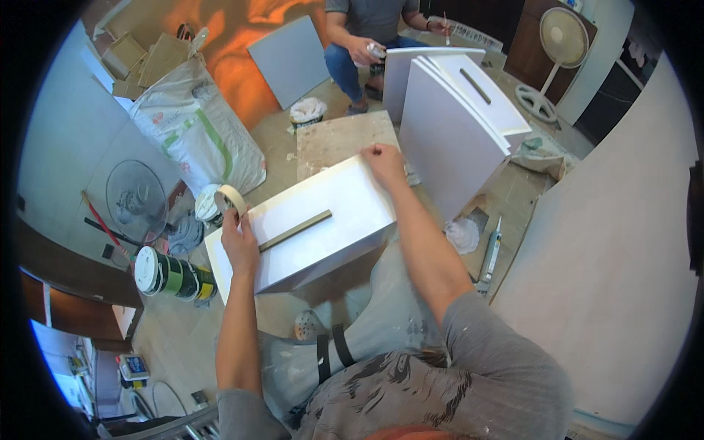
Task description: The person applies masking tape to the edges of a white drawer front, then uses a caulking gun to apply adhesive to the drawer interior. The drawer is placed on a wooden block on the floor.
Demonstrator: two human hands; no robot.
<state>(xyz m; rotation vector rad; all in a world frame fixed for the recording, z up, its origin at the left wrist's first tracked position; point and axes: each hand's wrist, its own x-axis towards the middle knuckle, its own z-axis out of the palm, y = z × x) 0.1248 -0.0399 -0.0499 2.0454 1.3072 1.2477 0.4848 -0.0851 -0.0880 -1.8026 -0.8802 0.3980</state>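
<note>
Left hand [238, 246] grips a tape roll [229, 199] at the near-left edge of the white box [323, 224]. Right hand [383, 163] is clamped on the box's far corner. The box rests over the person's lap, above the floor [176, 345].

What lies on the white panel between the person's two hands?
In the head view, a slim dark handle strip lies on the white panel, between the left hand holding a tape roll and the right hand.
</note>
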